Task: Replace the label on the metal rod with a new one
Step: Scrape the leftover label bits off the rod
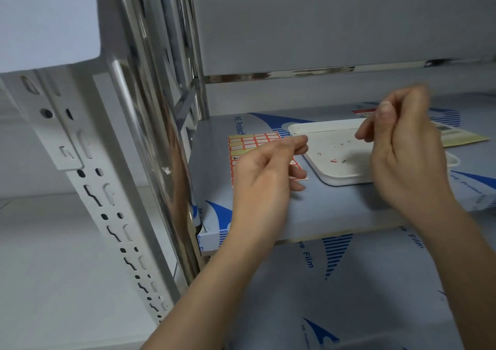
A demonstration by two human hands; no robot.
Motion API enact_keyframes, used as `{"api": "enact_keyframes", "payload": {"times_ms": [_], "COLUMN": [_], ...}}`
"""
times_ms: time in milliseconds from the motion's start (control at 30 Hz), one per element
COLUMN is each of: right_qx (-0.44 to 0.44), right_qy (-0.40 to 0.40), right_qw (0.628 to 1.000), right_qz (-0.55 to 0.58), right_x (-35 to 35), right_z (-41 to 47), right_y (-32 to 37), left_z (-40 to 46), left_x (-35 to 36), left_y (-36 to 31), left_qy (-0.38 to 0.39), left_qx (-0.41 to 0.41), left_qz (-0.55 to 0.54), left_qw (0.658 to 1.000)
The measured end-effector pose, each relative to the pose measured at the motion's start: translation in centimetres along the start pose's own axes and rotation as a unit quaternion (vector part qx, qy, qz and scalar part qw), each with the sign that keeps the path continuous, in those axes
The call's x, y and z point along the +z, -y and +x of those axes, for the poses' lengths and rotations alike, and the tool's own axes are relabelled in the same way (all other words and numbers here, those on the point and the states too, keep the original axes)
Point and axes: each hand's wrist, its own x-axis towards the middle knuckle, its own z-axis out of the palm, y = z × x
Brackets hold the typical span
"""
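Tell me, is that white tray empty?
Not quite empty: the white tray lies flat on the shelf with a few tiny scraps scattered inside.

At frame centre the shelf (268,215) has bare room in front of the white tray (349,178) and label sheet (255,140). The upper shelf (322,27) caps it overhead; the chrome rod (150,124) and perforated white upright (107,202) block the left.

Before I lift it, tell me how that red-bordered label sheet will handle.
The label sheet lies flat and thin on the shelf, so it will probably flop if lifted by one edge. It looks very light and may slide on the film when pushed.
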Motion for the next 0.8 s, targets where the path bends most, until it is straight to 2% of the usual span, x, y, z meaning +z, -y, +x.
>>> {"api": "enact_keyframes", "payload": {"times_ms": [200,400,567,800], "right_qx": [0.02,0.076,0.11,0.105], "right_qy": [0.063,0.136,0.155,0.12], "right_qw": [0.992,0.988,0.982,0.987], "right_qz": [-0.106,-0.013,0.019,0.032], "right_x": [0.4,0.3,0.5,0.7], "right_z": [2.4,3.6,3.8,3.9], "right_y": [-2.5,-3.8,-4.1,-4.4], "left_z": [1.8,2.5,2.7,2.7], "left_x": [1.7,1.8,1.6,1.6], "left_y": [0.5,1.5,1.6,1.6], "left_qy": [-0.026,-0.023,-0.022,-0.023], "left_qx": [0.132,0.141,0.146,0.143], "left_qz": [0.131,0.158,0.161,0.17], "left_qw": [0.982,0.977,0.976,0.975]}}
